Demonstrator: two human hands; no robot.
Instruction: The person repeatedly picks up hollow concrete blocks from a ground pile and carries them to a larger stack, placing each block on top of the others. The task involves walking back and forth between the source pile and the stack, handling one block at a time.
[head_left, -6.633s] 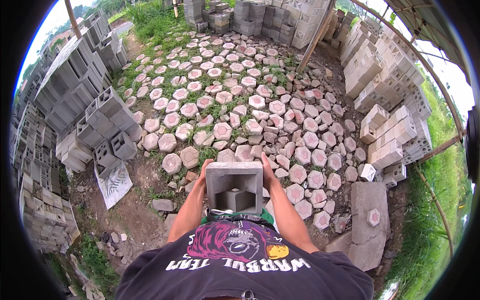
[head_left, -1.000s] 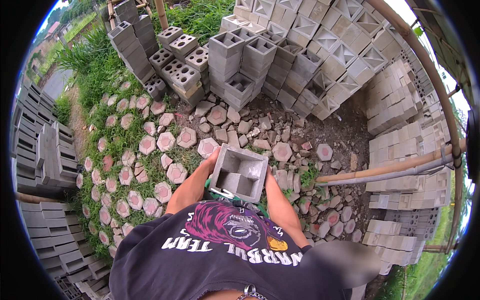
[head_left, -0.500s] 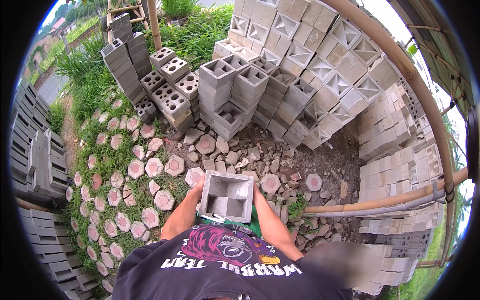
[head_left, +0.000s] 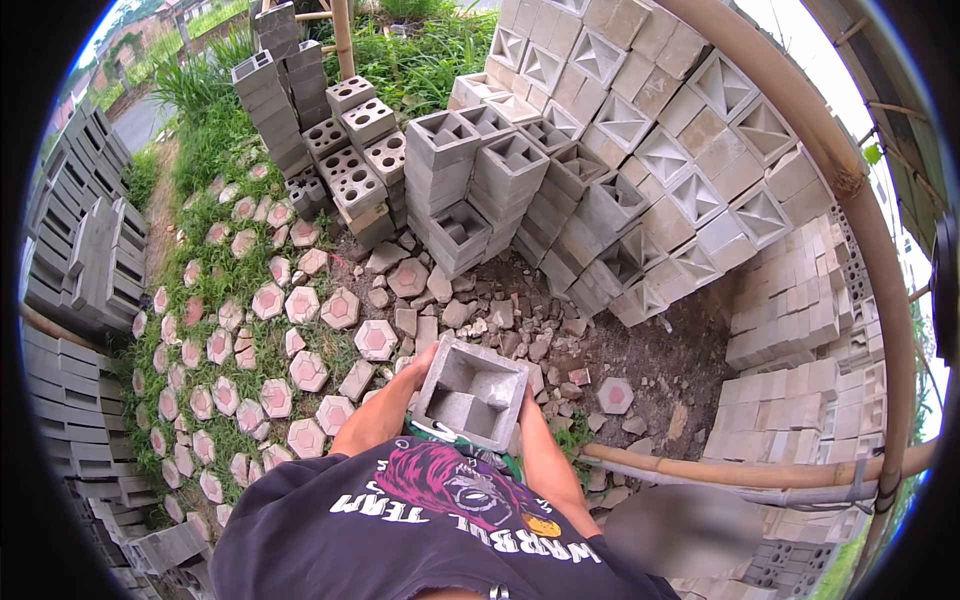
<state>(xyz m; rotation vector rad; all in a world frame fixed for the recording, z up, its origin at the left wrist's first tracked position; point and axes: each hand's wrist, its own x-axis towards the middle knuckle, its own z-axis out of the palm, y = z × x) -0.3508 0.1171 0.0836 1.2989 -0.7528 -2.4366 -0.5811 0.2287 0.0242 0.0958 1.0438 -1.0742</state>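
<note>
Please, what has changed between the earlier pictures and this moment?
Since the earliest picture, the person has moved across the pink-and-grey hexagonal concrete pavers toward the stacked grey concrete blocks, which now appear much nearer. The left hand and right hand still hold the square hollow grey concrete block; no release shows.

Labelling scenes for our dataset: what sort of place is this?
Likely an outdoor yard storing, perhaps making, concrete blocks: stacked hollow blocks, a high stack of patterned blocks, and many hexagonal pavers lying among grass.
</note>
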